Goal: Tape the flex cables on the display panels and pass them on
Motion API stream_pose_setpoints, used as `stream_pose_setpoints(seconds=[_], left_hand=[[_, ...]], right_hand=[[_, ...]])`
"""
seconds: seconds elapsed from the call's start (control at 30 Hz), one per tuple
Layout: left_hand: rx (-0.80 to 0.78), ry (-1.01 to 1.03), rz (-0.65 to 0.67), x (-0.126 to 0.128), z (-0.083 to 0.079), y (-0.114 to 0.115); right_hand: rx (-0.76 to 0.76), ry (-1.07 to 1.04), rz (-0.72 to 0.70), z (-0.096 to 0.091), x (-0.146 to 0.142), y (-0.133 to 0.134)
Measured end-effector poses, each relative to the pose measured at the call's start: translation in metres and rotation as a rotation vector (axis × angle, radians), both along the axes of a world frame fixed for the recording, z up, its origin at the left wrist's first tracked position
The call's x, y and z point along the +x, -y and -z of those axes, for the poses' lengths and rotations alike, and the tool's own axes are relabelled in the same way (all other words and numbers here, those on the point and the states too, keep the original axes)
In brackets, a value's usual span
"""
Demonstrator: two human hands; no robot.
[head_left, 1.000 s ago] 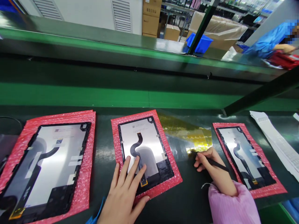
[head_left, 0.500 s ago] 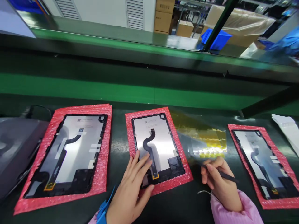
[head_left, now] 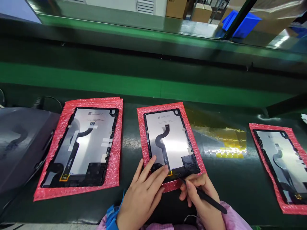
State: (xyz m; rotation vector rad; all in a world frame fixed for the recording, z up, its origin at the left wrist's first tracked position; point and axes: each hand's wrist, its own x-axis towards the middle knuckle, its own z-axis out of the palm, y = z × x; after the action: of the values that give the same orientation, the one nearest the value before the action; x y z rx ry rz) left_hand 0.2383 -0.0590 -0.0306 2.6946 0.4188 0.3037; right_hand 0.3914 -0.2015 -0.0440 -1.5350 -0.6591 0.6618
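Three tablet panels lie back-side up on red bubble-wrap mats on a dark green bench. My left hand [head_left: 144, 195] rests flat on the lower left corner of the middle panel [head_left: 171, 143], fingers spread near the flex cable's orange end. My right hand [head_left: 200, 198] grips a thin black tool [head_left: 203, 196] like a pen. Its tip touches the panel's lower edge, just right of my left fingertips. The left panel [head_left: 83, 145] and the right panel [head_left: 284, 166] lie untouched.
A clear sheet with yellow tape pieces [head_left: 222, 142] lies between the middle and right panels. A dark grey device with a cable [head_left: 19, 143] sits at the far left. A green conveyor [head_left: 153, 86] runs behind the bench, with boxes and a blue bin [head_left: 242, 24] beyond.
My right hand left the yellow tape sheet and brought the black tool over to the middle panel's lower edge. My left hand stayed on that panel. The view shifted left and down.
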Motion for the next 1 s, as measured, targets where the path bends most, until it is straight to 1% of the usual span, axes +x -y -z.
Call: stream_pose_setpoints(seconds=[0.1, 0.2, 0.27, 0.4, 0.77, 1.0], left_hand=[[-0.004, 0.008, -0.015, 0.0004, 0.0006, 0.001], [-0.019, -0.007, -0.031, 0.0009, 0.0001, 0.0014], [-0.033, -0.015, -0.037, 0.0014, -0.0003, 0.0013], [-0.049, -0.012, -0.039, 0.0025, -0.0007, 0.0008], [-0.05, 0.003, -0.033, 0.0022, 0.0009, 0.0004], [-0.026, 0.012, -0.007, 0.0018, 0.0011, 0.0]], right_hand=[[-0.033, -0.026, 0.0, 0.0, -0.0026, -0.0004], [-0.023, 0.015, -0.059, -0.0023, -0.0023, -0.0025], [-0.022, 0.043, -0.075, -0.0041, -0.0012, -0.0041], [-0.048, 0.058, -0.041, -0.0055, -0.0011, -0.0061], [-0.076, 0.136, -0.055, -0.0071, -0.0011, -0.0066], [-0.102, 0.128, -0.058, -0.0088, -0.0014, -0.0083]])
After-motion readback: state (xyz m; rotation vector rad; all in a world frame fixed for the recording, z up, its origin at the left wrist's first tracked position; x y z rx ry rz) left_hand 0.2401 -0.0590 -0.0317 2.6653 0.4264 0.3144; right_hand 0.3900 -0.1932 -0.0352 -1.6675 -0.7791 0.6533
